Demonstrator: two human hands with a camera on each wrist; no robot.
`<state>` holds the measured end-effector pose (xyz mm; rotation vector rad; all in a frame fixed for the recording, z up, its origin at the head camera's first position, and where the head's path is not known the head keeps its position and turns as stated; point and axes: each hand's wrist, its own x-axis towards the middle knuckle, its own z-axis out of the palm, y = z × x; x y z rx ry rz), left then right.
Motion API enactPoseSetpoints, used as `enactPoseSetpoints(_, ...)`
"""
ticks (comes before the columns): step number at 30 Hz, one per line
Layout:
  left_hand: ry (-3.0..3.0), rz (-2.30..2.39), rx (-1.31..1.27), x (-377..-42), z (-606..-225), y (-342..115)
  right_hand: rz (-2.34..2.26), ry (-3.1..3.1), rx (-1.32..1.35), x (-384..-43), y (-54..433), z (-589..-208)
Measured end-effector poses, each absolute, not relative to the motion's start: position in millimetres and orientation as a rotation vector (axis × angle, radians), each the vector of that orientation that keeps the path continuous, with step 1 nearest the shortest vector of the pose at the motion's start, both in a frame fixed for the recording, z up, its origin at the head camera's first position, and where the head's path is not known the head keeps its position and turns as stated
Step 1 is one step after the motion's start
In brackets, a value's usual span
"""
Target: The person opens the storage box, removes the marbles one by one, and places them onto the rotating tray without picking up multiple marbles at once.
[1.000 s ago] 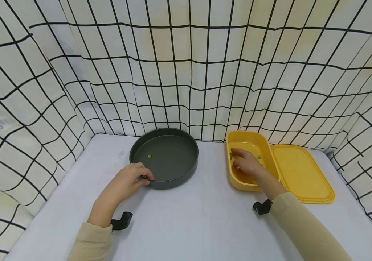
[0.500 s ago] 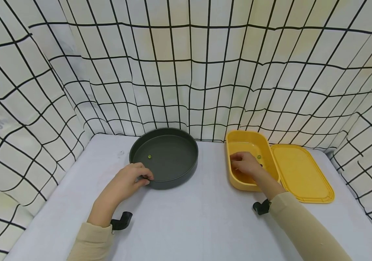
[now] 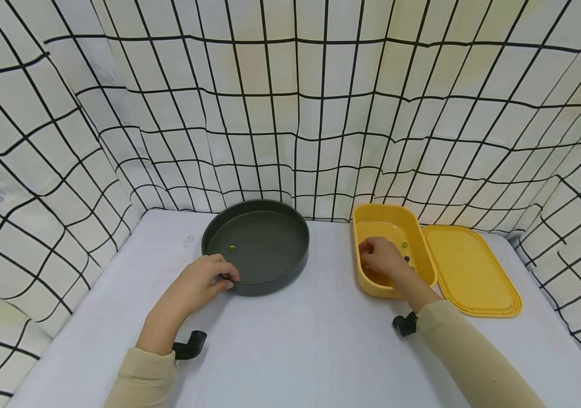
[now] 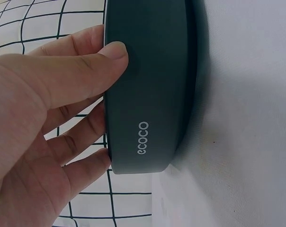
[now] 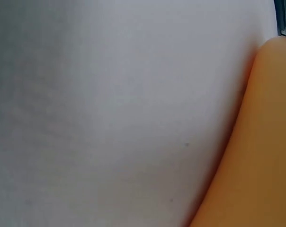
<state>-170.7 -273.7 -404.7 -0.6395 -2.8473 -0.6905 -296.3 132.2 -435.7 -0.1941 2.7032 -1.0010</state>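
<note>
A round dark green pan [image 3: 270, 243] stands at the back, left of centre, with a small green piece [image 3: 232, 247] inside it. My left hand [image 3: 198, 282] grips the near left rim. In the left wrist view the thumb lies on the pan's outer wall [image 4: 147, 90], and the other fingers reach over the rim. To the right, my right hand [image 3: 383, 258] dips into a yellow container [image 3: 382, 291] at its left wall, fingers curled downward. Its fingertips are hidden, and I cannot tell what they hold. A green ring-like piece [image 3: 404, 245] and a dark blue piece [image 3: 407, 258] lie inside the container.
A flat yellow lid [image 3: 479, 272] lies right of the container. White cloth [image 3: 295, 351] covers the table. Black-lined white netting or sheeting [image 3: 310, 113] walls the back and both sides. The right wrist view shows just the container's outer side [image 5: 256, 156] and the cloth.
The right hand's fingers have lowered and drawn together inside the container, and its forearm has shifted slightly left. The green piece in the pan has shifted a little. The left hand stays put.
</note>
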Motion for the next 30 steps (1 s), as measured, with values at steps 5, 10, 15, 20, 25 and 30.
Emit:
enactPoseSetpoints(5, -2.853, -0.682, -0.636, -170.4, -404.8, -273.8, -0.985, 2.7, -0.16, -295.8, 132.1, -434.7)
enactPoseSetpoints(10, -2.858, -0.677, -0.638, -171.1, -404.4, -273.5, -1.013, 2.69, -0.137, -297.2, 135.6, -435.7)
enactPoseSetpoints(15, -2.859, -0.67, -0.642, -172.2, -403.9, -273.5, -1.09, 2.671, -0.104, -298.3, 139.2, -435.9)
enactPoseSetpoints(20, -2.864, -0.672, -0.634, -172.0, -402.8, -272.7, -1.325, 2.573, -0.039, -298.0, 138.9, -432.1)
enactPoseSetpoints(25, -2.863, -0.682, -0.641, -170.3, -401.8, -272.2, -1.613, 2.414, 0.049, -298.4, 136.3, -423.2)
enactPoseSetpoints(30, -2.866, -0.68, -0.635, -168.8, -400.9, -272.2, -1.872, 2.223, 0.097, -297.9, 132.7, -410.7)
